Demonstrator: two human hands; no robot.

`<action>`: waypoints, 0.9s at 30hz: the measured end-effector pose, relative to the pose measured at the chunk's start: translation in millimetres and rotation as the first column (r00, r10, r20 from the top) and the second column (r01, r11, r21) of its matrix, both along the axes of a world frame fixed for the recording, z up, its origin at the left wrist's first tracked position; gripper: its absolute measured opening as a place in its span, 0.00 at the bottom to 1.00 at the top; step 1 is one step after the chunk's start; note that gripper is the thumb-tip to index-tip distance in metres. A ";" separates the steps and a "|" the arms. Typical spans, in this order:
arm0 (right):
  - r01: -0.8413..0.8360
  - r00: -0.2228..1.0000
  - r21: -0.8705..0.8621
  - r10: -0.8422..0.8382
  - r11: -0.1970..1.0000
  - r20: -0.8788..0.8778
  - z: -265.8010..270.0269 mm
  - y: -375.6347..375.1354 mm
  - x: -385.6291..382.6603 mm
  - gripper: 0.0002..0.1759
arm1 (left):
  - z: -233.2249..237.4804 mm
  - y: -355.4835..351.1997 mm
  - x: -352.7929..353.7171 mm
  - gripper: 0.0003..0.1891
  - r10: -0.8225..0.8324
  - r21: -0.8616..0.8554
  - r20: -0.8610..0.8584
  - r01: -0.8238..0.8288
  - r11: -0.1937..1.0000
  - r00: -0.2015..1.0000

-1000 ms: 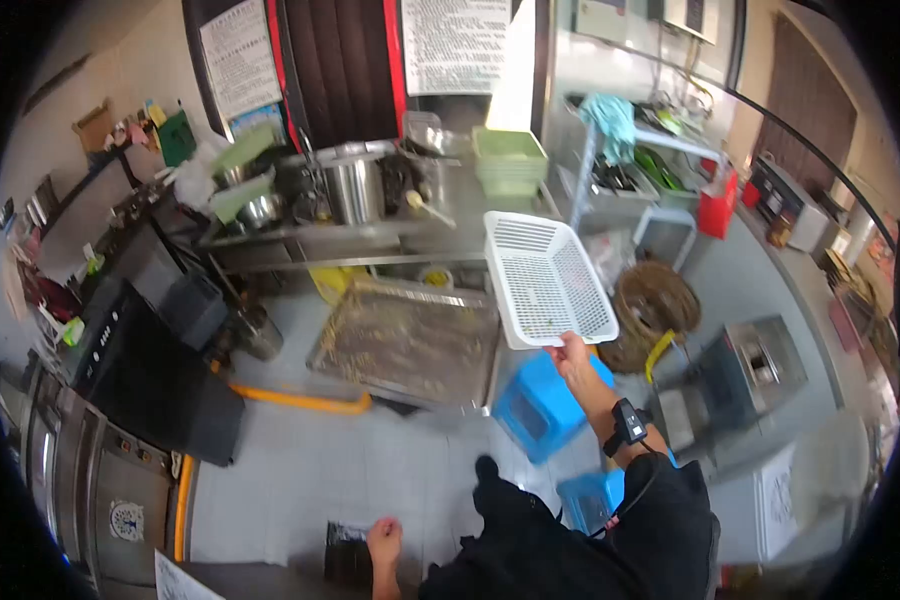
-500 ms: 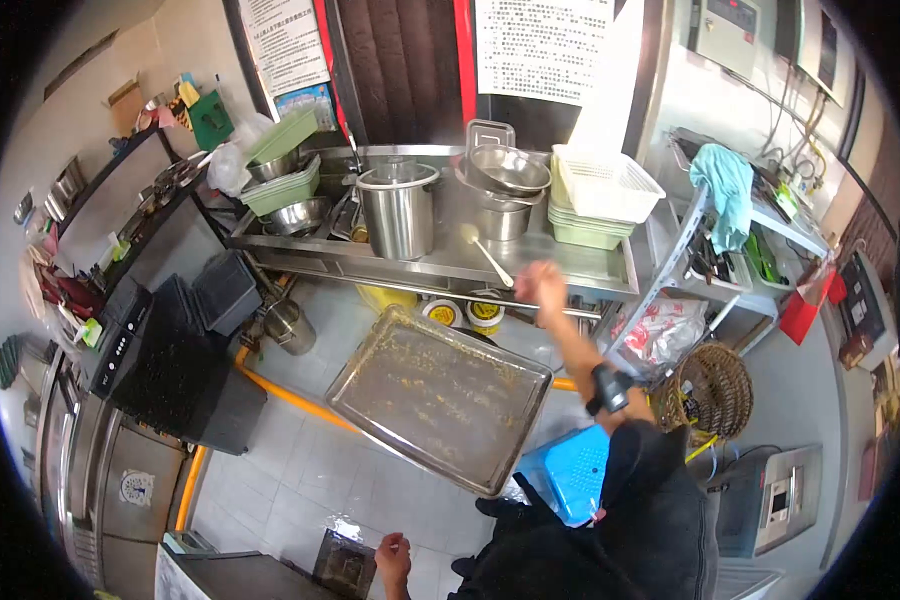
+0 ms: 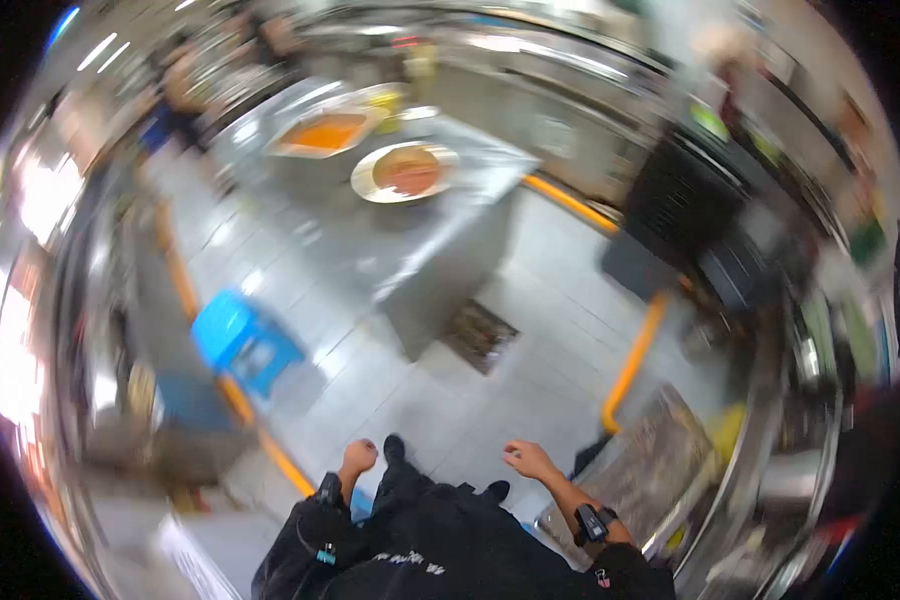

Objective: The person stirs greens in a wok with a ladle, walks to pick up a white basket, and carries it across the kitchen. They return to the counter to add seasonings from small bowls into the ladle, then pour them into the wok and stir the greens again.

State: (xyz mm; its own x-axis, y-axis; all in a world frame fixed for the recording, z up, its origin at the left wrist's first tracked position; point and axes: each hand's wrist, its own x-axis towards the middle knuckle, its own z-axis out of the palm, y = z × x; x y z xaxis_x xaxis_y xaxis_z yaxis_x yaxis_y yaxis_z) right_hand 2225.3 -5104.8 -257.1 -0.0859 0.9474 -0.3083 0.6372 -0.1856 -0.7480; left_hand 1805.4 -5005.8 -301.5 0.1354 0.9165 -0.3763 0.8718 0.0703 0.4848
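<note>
My left hand point(image 3: 360, 456) hangs low in front of me, curled into a loose fist with nothing seen in it. Across from it, my right hand point(image 3: 530, 460) is held out over the floor, its fingers partly bent and apart, and holds nothing I can see. Nearest to the right hand is a large stained metal tray point(image 3: 635, 470), leaning low beside the sink. Both hands are clear of it.
Ahead stands a steel table point(image 3: 440, 240) bearing a white oval plate point(image 3: 364, 178) of food and a tray of orange food point(image 3: 325, 133). A blue stool point(image 3: 240, 335), a floor drain point(image 3: 480, 335), black bins point(image 3: 675, 200) and orange pipes point(image 3: 635, 365) surround the walkway. Another person point(image 3: 180, 95) is far left, blurred.
My view has swung left from the sink to the steel table. My right hand has drawn back from beside the pale-handled utensil on the sink to in front of my body.
</note>
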 end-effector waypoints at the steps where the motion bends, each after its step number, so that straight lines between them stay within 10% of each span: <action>1: -0.016 0.999 -0.007 0.016 1.000 -0.028 -3.1 13.5 -11.6 0.15 | -9.0 -28.6 -32.5 0.13 0.191 -0.040 -0.009 -0.191 0.981 0.982; 4: -0.101 0.992 -0.166 0.087 0.981 -0.090 -13.5 62.5 -55.4 0.15 | -44.9 -92.3 -118.1 0.12 0.571 -0.220 -0.052 -0.567 0.794 0.820; 7: -0.276 0.961 -0.198 0.272 0.941 -0.045 -10.8 122.8 -114.6 0.17 | -107.0 -155.0 -190.7 0.10 0.193 -0.042 -0.253 -0.210 0.977 0.948; 8: -0.325 0.945 -0.170 0.325 0.930 -0.031 -12.4 150.6 -135.3 0.17 | -64.1 -149.1 -186.8 0.10 0.549 -0.335 -0.164 -0.570 0.751 0.820; 10: -0.398 0.916 -0.150 0.401 0.905 -0.012 -8.4 187.1 -181.7 0.17 | -86.5 -182.3 -214.9 0.11 0.186 -0.364 -0.072 -0.199 0.910 0.980; 13: -0.439 0.898 -0.115 0.432 0.891 -0.078 44.2 251.3 -263.5 0.17 | -26.6 -125.2 -214.8 0.14 0.521 -0.316 -0.177 -0.550 0.773 0.835; 16: -0.545 0.838 0.017 0.545 0.838 0.025 73.6 317.0 -322.2 0.11 | -117.5 -90.1 -234.6 0.16 0.445 -0.196 -0.130 -0.463 0.865 0.886; 18: -0.575 0.817 0.002 0.574 0.818 0.062 86.9 359.2 -351.4 0.11 | -41.4 -17.4 -237.3 0.14 0.565 -0.221 -0.043 -0.559 0.799 0.824; 23: -0.710 0.703 -0.010 0.709 0.704 0.055 79.4 486.4 -435.9 0.09 | -75.7 84.7 -268.7 0.11 0.828 -0.233 0.330 -0.811 0.537 0.454; 27: -0.806 0.591 -0.019 0.805 0.592 0.045 61.6 602.4 -525.7 0.12 | -99.8 110.5 -329.7 0.11 0.840 -0.176 0.031 -0.824 0.538 0.542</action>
State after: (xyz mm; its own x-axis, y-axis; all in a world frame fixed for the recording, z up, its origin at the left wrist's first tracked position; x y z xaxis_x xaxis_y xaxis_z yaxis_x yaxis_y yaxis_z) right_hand 1699.5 -4502.4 -195.6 -0.8011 0.4997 -0.3294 0.5574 0.4224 -0.7147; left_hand 1475.6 -4895.3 -401.3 -0.6201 0.5805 -0.5278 0.3342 0.8040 0.4918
